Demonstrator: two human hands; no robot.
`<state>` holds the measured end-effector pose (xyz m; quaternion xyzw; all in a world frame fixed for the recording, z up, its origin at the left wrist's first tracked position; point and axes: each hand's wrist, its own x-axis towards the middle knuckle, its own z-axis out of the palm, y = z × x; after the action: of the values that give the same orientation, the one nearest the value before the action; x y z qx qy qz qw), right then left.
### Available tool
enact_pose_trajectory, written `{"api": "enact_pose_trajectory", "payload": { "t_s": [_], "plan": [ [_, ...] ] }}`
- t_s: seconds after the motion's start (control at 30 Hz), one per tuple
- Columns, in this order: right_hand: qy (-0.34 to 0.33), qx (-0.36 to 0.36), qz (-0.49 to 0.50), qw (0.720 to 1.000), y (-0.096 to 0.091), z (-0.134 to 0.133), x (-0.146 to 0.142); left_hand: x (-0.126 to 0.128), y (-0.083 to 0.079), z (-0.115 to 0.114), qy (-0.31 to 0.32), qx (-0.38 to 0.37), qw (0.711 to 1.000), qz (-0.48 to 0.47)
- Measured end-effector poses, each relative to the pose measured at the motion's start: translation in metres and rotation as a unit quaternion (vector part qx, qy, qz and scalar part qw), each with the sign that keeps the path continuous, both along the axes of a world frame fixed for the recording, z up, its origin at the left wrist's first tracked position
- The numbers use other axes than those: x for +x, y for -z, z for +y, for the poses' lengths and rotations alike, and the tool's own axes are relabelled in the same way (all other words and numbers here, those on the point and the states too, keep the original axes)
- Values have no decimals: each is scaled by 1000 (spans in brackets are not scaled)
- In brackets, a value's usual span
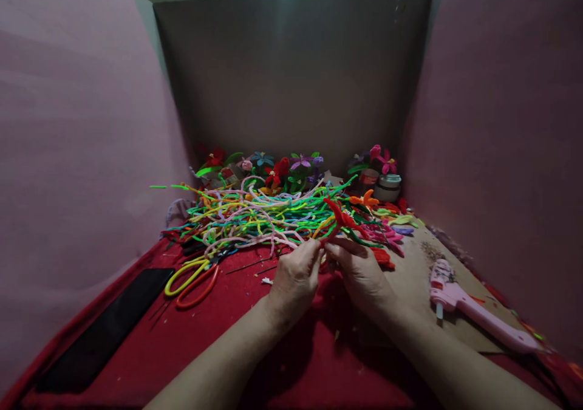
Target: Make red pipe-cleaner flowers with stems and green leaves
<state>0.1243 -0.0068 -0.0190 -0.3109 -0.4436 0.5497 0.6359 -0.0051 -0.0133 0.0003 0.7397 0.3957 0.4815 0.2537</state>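
Between my two hands is a red pipe-cleaner flower (340,218), its petals pointing up and away from me. My left hand (298,271) pinches the lower end of it with fingers closed. Close beside, my right hand (357,270) also has its fingers closed on the red piece near the base. The fingertips nearly meet, so the exact hold is partly hidden. Just beyond the hands lies a large tangled heap of coloured pipe cleaners (255,212). Red petal pieces (383,258) rest right of my right hand.
Scissors (195,282) with yellow and red handles lie left, near a black flat object (109,328). A pink glue gun (473,313) rests on a brown board (410,276) at right. Finished flowers (276,170) and a lidded jar (388,187) stand at the back. Pink walls flank the red cloth (182,349).
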Motion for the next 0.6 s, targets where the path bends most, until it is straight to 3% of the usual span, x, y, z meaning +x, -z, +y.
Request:
{"api": "enact_pose_trajectory", "payload": {
  "t_s": [0.17, 0.3, 0.47, 0.6],
  "plan": [
    [-35, 12, 11, 999, -2, -3, 3, 2, -9, -2, -8, -45, 999, -9],
    [-26, 9, 8, 1000, -1, -1, 6, 5, -17, -4, 35, -122, 989, -72],
    [-70, 3, 6, 998, -3, 4, 6, 5, -22, -3, 97, -264, 946, -164],
    [-99, -9, 26, 995, -3, 6, 6, 2, -22, -1, 165, -327, 905, -214]
  ]
}}
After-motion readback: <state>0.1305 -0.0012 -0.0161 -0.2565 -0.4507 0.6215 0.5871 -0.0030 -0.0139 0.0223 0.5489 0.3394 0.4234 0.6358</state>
